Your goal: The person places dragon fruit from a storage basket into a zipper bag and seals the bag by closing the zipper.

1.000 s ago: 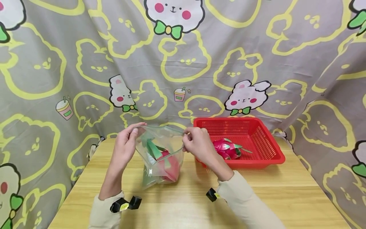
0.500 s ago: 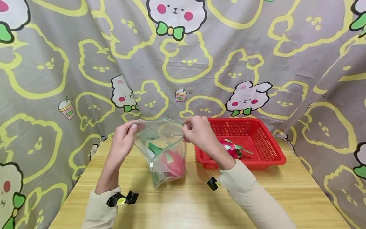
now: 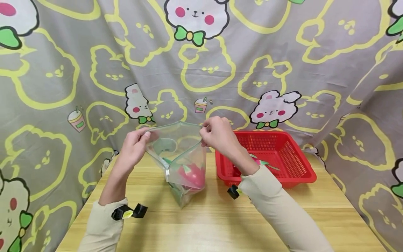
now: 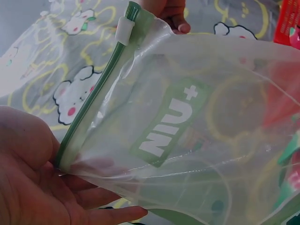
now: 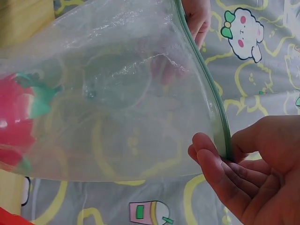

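Between both hands hangs a clear zip bag (image 3: 185,140) with a green-edged mouth, spread open at the top. My left hand (image 3: 134,144) pinches its left edge between thumb and fingers. At the right end of the mouth, my right hand (image 3: 220,134) pinches the rim. A pink dragon fruit (image 3: 192,175) with green scales lies low inside the bag, blurred by the plastic. The left wrist view shows a white slider (image 4: 124,30) on the zip and a green "NIU+" label (image 4: 171,123). Whether the bag's bottom touches the table cannot be told.
A red slotted basket (image 3: 291,159) stands on the wooden table (image 3: 201,227) at the right. Another dragon fruit (image 3: 262,162) lies in it, mostly hidden by my right forearm. A patterned grey cloth (image 3: 170,70) hangs behind the table.
Both hands have risen, lifting the bag's mouth higher and stretching the bag taller. The fruit inside has shifted slightly right. My right forearm now covers more of the fruit in the basket.
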Demonstrator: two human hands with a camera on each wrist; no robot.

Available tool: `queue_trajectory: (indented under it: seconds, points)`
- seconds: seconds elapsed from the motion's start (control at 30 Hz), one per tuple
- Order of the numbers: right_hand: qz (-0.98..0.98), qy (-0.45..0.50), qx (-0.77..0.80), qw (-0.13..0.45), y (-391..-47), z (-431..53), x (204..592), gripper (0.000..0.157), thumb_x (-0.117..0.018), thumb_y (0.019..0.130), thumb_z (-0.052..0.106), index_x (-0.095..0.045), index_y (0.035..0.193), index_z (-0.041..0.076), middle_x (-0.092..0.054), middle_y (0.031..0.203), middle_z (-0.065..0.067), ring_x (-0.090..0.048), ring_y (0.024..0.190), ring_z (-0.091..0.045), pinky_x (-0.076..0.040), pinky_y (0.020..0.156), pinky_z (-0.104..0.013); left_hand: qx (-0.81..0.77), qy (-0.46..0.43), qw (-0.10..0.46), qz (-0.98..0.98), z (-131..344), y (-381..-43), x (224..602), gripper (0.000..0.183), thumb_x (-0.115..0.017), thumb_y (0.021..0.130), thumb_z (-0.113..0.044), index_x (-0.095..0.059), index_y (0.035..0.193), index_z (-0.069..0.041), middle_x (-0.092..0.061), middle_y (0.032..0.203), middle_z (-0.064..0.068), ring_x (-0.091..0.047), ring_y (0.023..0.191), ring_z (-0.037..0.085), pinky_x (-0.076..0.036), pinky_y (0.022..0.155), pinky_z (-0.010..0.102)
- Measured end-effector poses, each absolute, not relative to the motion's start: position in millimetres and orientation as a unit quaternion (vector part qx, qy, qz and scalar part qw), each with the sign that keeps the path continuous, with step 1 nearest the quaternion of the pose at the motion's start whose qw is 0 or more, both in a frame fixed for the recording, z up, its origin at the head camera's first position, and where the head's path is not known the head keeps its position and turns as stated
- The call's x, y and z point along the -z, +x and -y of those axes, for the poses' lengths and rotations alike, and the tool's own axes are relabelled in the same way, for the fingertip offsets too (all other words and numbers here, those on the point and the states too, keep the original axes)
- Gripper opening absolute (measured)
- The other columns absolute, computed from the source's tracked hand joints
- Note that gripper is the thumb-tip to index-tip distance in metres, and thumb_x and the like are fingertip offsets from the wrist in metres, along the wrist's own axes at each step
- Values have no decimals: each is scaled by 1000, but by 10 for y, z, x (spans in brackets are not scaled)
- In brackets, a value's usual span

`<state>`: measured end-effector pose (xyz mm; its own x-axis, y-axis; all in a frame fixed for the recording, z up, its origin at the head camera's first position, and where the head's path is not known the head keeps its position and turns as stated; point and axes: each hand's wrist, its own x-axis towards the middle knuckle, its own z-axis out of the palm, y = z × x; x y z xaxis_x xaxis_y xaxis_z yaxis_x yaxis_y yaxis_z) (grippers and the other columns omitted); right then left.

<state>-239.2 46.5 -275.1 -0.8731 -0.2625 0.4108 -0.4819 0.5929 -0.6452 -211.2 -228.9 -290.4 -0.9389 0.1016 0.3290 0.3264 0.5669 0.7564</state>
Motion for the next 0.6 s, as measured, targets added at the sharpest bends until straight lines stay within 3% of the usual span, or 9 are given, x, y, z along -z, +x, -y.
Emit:
queue_trajectory:
  seconds: [0.13,0.27,0.33,0.47,0.6]
  points:
    - [881,217,-395,143,-2398,-426,2667,22,-53,91,3,-75,88,4,-67,57,5,-67,51,-7,-55,51,-29,455,-126,124,873,2303,-2131,2862,38,-38,112,-14,-63,133,6,-67,127,26,-60,121,36,-46,82,29]
    - [883,222,-386,152,-2406,-384,2598,24,-51,89,2,-72,78,8,-66,54,7,-66,50,-5,-51,48,-31,471,-131,112,865,2318,-2140,2835,41,-36,113,-16,-60,137,6,-65,130,26,-58,129,38,-49,96,43]
    - [882,222,-388,152,-2408,-369,2570,24,-50,88,2,-73,81,6,-66,54,8,-65,49,-3,-51,49,-31,471,-131,112,865,2323,-2151,2821,41,-36,113,-16,-60,136,7,-66,129,26,-59,126,37,-47,98,46]
    - [882,215,-393,143,-2406,-358,2517,24,-50,89,4,-74,90,3,-67,56,8,-66,50,-3,-52,52,-31,471,-129,116,865,2329,-2173,2786,42,-35,112,-16,-62,134,8,-67,126,26,-60,117,34,-47,90,39]
    - [883,206,-400,131,-2404,-357,2484,25,-51,91,6,-74,99,3,-67,57,7,-67,52,-5,-53,52,-32,477,-140,116,860,2354,-2182,2755,41,-35,112,-15,-61,134,9,-66,128,27,-60,123,36,-48,100,48]
